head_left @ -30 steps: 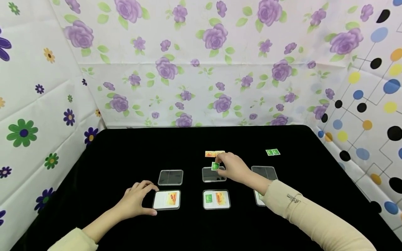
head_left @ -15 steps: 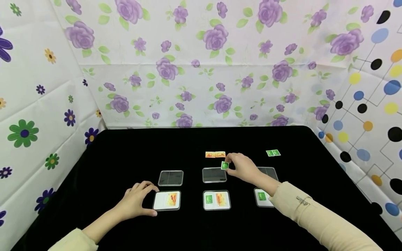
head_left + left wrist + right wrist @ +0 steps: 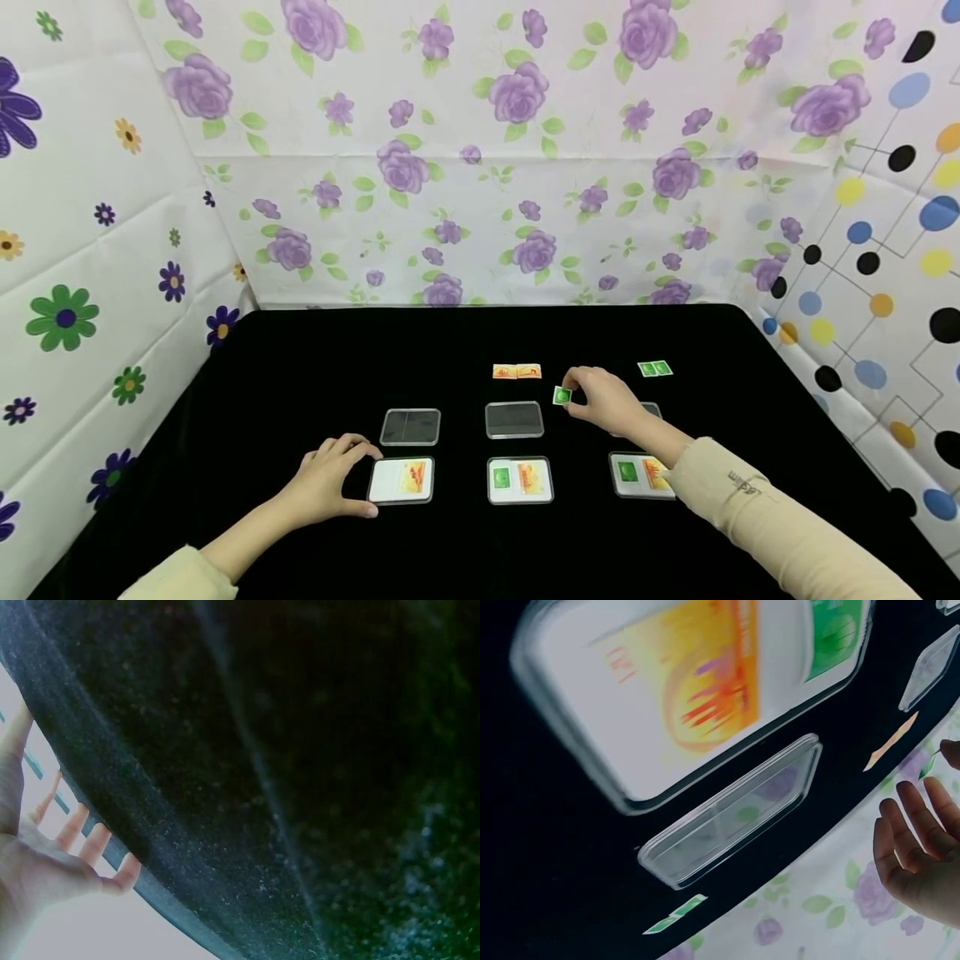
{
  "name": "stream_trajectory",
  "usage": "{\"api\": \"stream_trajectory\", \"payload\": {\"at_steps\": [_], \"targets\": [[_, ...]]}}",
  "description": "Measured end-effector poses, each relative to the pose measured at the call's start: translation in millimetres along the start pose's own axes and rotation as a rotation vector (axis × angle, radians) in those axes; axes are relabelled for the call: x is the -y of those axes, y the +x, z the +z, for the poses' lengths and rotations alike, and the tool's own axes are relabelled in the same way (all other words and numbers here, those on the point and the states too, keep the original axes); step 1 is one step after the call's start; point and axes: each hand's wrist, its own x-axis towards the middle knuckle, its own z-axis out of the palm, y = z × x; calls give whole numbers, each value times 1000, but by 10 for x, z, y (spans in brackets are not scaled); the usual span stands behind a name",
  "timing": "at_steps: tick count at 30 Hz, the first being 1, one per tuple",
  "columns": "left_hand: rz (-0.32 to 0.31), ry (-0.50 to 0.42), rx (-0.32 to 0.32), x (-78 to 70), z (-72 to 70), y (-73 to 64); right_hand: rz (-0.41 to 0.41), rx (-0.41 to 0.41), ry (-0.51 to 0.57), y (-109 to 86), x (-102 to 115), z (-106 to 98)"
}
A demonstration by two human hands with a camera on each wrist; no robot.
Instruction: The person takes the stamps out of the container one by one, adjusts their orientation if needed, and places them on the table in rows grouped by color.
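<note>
A small green stamp (image 3: 562, 395) is pinched between the thumb and fingertips of my right hand (image 3: 603, 398), just right of the middle clear lid (image 3: 514, 419). My left hand (image 3: 326, 479) rests on the table with fingers spread round the left edge of the left case (image 3: 386, 485), which shows an orange stamp (image 3: 412, 477) on white. The middle case (image 3: 517, 497) and the right case (image 3: 630, 490) each show a green and an orange stamp. In the left wrist view my left hand (image 3: 67, 862) has its fingers apart.
Clear lids lie behind the cases: the left lid (image 3: 411, 427) is in full view, the right lid (image 3: 651, 408) partly behind my wrist. Farther back lie a pair of orange stamps (image 3: 516, 372) and a pair of green stamps (image 3: 655, 368). Patterned cloth walls (image 3: 465, 225) surround the black table.
My right hand has carried the green stamp rightward, off the middle lid, uncovering the orange pair and more of the right case. My left hand has stayed in place.
</note>
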Motion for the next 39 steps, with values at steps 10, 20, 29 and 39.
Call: {"api": "stream_trajectory", "payload": {"at_steps": [10, 20, 29, 39], "targets": [[-2, -3, -5, 3, -3, -10, 1, 6, 12, -82, -204, -72], [-4, 5, -5, 15, 15, -10, -25, -4, 70, -149, -468, -135], [6, 1, -13, 16, 13, -11, 20, 8, 60, -158, -680, -192], [4, -12, -7, 10, -3, -9, 45, 3, 10, -173, -894, -224]]}}
